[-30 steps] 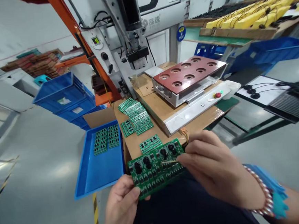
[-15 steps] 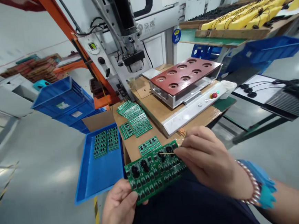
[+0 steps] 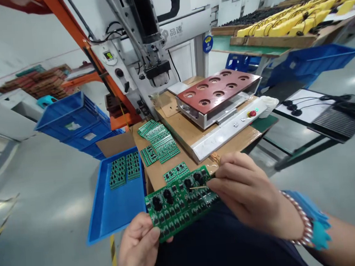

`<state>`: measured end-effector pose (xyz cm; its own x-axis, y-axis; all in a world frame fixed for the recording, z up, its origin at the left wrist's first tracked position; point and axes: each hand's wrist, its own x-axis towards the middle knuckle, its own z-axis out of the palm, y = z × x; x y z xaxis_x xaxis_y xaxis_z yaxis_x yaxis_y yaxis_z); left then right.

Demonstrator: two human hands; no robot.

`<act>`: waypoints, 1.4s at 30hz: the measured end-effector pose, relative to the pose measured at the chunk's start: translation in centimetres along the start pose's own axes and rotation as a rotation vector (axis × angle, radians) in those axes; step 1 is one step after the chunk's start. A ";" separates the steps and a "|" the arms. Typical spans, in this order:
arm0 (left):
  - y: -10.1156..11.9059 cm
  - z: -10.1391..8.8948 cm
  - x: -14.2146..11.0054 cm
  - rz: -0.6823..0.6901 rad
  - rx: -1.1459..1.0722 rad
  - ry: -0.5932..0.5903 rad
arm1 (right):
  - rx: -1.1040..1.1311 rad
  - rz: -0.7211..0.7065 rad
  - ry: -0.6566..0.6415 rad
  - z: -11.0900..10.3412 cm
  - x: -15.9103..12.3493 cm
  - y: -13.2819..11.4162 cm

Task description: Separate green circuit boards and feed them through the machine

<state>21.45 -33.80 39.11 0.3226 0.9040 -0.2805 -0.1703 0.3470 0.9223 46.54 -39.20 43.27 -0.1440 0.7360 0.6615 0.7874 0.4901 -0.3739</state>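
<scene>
My left hand (image 3: 137, 251) grips the lower left corner of a green circuit board (image 3: 180, 204) studded with black round parts, holding it over my lap. My right hand (image 3: 250, 197) is pinched on a thin wooden stick (image 3: 198, 187), whose tip rests on the board's upper right area. Another small green board (image 3: 176, 172) lies on the cardboard-covered bench just beyond the held one.
A fan of green boards (image 3: 159, 140) lies on the bench. A blue tray (image 3: 118, 203) to the left holds two more board panels. Behind stands a machine with a red holed fixture plate (image 3: 220, 88) and a red button (image 3: 251, 113). Blue crates (image 3: 72, 120) stack at left.
The held board has drifted slightly left and down in view. My right hand stays pinched on the stick, its tip still on the board's upper right.
</scene>
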 end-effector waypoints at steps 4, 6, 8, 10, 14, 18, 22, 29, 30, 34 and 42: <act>0.0 -0.2 0.2 -0.001 -0.008 -0.017 | 0.018 -0.004 -0.005 0.0 -0.3 0.1; 0.0 -0.3 0.2 0.002 -0.006 -0.034 | 0.021 -0.003 -0.010 0.0 -0.4 0.1; 0.0 -0.3 0.1 0.012 -0.008 -0.045 | 0.021 0.004 -0.019 0.0 -0.4 0.2; 0.0 -0.3 0.1 0.015 -0.006 -0.045 | 0.022 0.005 -0.028 0.0 -0.4 0.3; -0.2 -0.4 0.1 0.007 -0.007 -0.029 | 0.025 0.015 -0.030 0.0 -0.4 0.4; -0.4 -0.6 0.1 0.009 -0.007 -0.015 | 0.026 0.015 -0.022 0.0 -0.4 0.3; -0.6 -0.8 0.0 -0.004 -0.014 -0.007 | 0.018 0.018 -0.026 0.1 -0.3 0.4; -0.6 -0.8 0.0 0.000 -0.010 -0.010 | 0.010 0.040 -0.030 -0.3 -0.3 0.4; -0.6 -0.8 0.1 0.004 -0.008 -0.012 | 0.011 0.040 -0.035 -0.3 -0.4 0.3; -0.6 -0.7 0.2 0.021 -0.007 -0.004 | 0.028 0.028 -0.045 -0.3 -0.5 0.2; -0.5 -0.5 0.0 0.001 -0.008 0.005 | 0.036 0.028 -0.048 -0.1 -0.5 0.2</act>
<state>21.04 -33.81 38.46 0.3179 0.9056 -0.2809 -0.1782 0.3480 0.9204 46.86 -39.52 42.94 -0.1517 0.7707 0.6189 0.7692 0.4853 -0.4157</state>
